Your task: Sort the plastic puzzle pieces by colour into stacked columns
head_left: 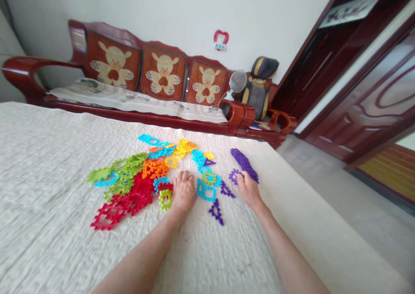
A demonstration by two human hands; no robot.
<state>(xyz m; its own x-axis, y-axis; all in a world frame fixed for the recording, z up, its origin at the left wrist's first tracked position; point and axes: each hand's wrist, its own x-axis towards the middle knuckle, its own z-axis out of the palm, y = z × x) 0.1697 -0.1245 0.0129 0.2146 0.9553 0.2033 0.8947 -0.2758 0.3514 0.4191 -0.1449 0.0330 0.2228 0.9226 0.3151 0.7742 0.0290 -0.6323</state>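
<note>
A heap of flat plastic interlocking pieces lies on a white quilted bed cover (48, 177): red ones (126, 203), green ones (126, 173), orange ones (154, 168), cyan, yellow and purple. My left hand (183, 190) rests knuckles-up in the middle of the heap, fingers curled under, beside a cyan piece (206, 192). My right hand (248, 188) pinches a purple piece (234, 175) next to a stack of joined purple pieces (244, 164). Two loose purple triangles (216, 209) lie between my hands.
A dark red wooden sofa (145, 112) with bear-print cushions stands behind the bed. A small fan (238, 82) and a backpack (259, 86) sit at its right end. Dark wooden doors (366, 99) are on the right, with grey floor below.
</note>
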